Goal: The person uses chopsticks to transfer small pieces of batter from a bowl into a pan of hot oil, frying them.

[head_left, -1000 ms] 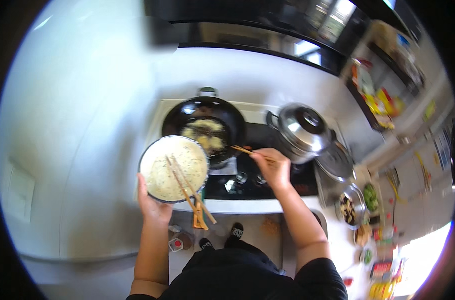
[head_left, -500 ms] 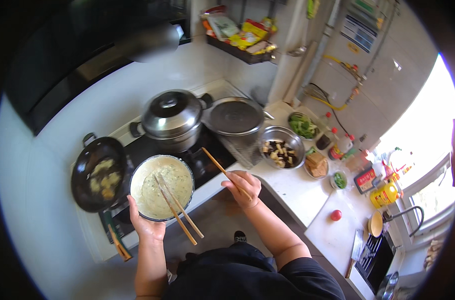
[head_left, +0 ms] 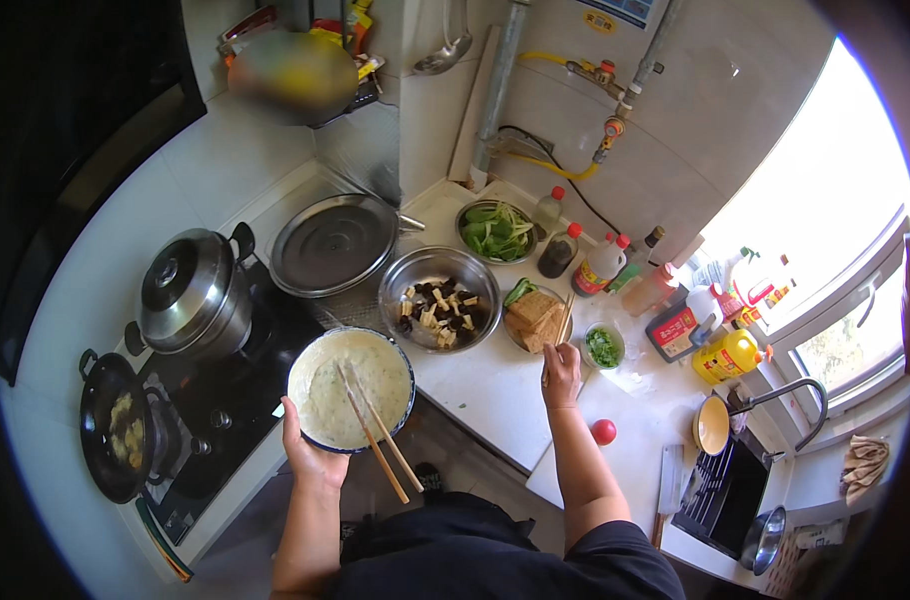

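Note:
My left hand (head_left: pixel 310 455) supports a white bowl (head_left: pixel 397 372) with a dark rim, thumb at its side. Inside is a pale batter (head_left: pixel 327 395) flecked with green. A pair of wooden chopsticks (head_left: pixel 383 455) leans in it, their ends sticking out over the near rim. My right hand (head_left: pixel 562 375) is closed round another wooden chopstick or pair (head_left: pixel 565 318), tips pointing away from me. It is over the counter, between a plate of brown slabs (head_left: pixel 535 322) and a small bowl of chopped greens (head_left: pixel 603 345). Whether it touches either one, I cannot tell.
A steel bowl of dark and pale pieces (head_left: pixel 440 300) and a bowl of leafy greens (head_left: pixel 497 232) stand on the counter. Left are a lidded pot (head_left: pixel 195 295) and a wok (head_left: pixel 115 425). Bottles (head_left: pixel 730 355), a tomato (head_left: pixel 603 432) and a cleaver (head_left: pixel 670 480) lie right.
The view has turned right. My right hand has moved from beside the stove to the counter by the brown slabs, still holding its wooden utensil. My left hand keeps the bowl.

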A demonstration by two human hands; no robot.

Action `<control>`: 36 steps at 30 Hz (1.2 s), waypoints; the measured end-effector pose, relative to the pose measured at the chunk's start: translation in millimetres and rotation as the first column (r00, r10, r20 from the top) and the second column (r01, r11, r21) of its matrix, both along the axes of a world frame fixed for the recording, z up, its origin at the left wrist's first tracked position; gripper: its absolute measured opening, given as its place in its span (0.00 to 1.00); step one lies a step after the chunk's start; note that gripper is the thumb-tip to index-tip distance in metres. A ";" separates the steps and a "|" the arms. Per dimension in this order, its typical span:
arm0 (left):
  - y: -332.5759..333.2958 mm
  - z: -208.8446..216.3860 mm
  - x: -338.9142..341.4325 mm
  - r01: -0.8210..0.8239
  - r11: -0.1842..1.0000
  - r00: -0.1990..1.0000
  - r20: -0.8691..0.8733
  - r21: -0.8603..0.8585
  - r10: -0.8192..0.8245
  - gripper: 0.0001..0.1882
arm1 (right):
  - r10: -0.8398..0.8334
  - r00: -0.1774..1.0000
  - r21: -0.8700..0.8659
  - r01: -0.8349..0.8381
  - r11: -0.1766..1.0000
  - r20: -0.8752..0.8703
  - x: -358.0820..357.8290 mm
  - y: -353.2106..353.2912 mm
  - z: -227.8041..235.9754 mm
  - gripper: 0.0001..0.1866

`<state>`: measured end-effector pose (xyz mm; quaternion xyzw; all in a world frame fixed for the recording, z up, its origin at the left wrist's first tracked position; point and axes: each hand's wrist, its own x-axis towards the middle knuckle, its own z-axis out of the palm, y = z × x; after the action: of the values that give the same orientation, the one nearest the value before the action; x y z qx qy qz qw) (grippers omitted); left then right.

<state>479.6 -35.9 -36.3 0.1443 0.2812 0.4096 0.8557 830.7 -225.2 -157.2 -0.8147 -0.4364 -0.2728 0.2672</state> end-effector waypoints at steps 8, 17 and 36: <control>-8.3 3.9 35.6 0.033 0.999 0.998 -0.051 0.017 -0.032 0.36 | -0.077 0.990 -0.109 0.064 0.992 -0.117 34.0 -34.5 -57.1 0.14; -16.1 6.2 39.2 0.012 0.999 0.997 -0.073 0.031 -0.009 0.36 | -0.018 0.968 -0.253 -0.047 0.966 -0.249 59.9 -36.5 -72.5 0.12; -25.0 0.5 2.3 -0.071 0.997 0.995 -0.073 0.005 0.071 0.36 | -0.048 0.963 -0.325 -0.042 0.945 -0.266 76.7 -38.7 -73.5 0.13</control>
<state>481.9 -60.9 -35.8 0.1501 0.3168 0.4345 0.8297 907.4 -263.9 -230.7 -0.8778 -0.4339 -0.0834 0.1849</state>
